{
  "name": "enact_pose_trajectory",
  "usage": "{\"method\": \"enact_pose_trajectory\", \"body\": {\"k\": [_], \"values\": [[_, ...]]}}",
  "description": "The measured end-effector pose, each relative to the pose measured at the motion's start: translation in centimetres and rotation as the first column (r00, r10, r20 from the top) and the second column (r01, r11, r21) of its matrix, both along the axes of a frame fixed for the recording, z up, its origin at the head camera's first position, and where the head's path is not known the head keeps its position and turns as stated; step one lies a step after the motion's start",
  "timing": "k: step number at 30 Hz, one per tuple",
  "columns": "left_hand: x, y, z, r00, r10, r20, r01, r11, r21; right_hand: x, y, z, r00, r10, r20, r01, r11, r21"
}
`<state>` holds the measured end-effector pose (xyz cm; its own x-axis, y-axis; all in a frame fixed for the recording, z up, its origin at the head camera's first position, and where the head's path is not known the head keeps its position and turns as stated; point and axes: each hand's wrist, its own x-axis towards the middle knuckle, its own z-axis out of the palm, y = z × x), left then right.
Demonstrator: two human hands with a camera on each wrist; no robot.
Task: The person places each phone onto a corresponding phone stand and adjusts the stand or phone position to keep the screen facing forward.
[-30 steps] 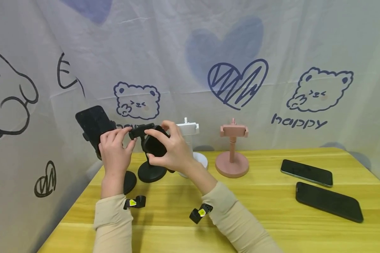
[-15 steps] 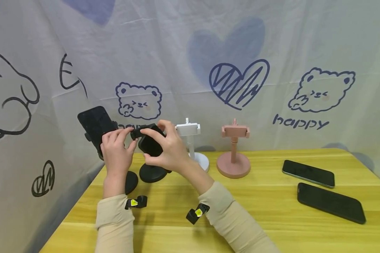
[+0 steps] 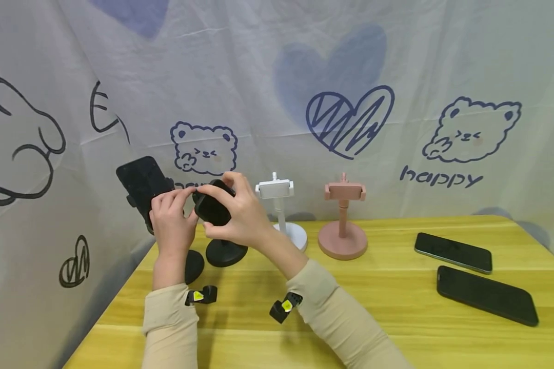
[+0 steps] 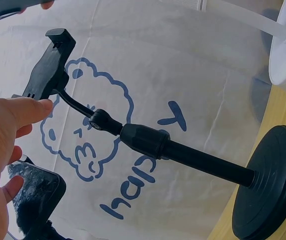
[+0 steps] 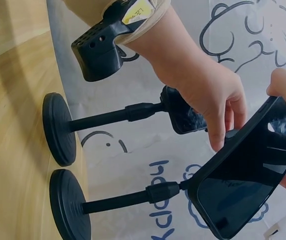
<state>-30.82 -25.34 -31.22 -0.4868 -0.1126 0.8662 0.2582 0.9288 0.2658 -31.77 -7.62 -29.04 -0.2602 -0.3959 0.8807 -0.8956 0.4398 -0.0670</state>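
Note:
My right hand (image 3: 242, 212) grips a black phone (image 3: 214, 209) by its edges, fingers on top and thumb below. The phone is tilted in front of the clamp (image 4: 50, 67) of a black phone stand, which it hides in the head view. My left hand (image 3: 173, 220) pinches the near end of that clamp with thumb and index finger. In the right wrist view, the left hand (image 5: 210, 90) is close behind the phone (image 5: 243, 170). The stand's round base (image 3: 226, 252) rests on the table. Left of it, another black stand (image 5: 105, 120) holds a phone (image 3: 143, 177) at a slant.
A white phone stand (image 3: 277, 189) and a pink phone stand (image 3: 343, 238) stand right of the hands. Two dark phones (image 3: 453, 252) lie flat at the right of the wooden table (image 3: 351, 318). A printed cloth (image 3: 258, 77) hangs behind and along the left.
My right hand has carried the phone left, over the black stand's clamp. The left hand has stayed at the clamp's end, with the whole view shifting slightly.

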Motion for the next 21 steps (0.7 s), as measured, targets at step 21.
{"method": "enact_pose_trajectory", "body": {"k": [21], "values": [[-0.1, -0.3, -0.2, 1.0, -0.013, -0.001, 0.013, 1.0, 0.005, -1.5, -1.2, 0.4, 0.994, 0.072, 0.077, -0.069, 0.997, -0.037]]}}
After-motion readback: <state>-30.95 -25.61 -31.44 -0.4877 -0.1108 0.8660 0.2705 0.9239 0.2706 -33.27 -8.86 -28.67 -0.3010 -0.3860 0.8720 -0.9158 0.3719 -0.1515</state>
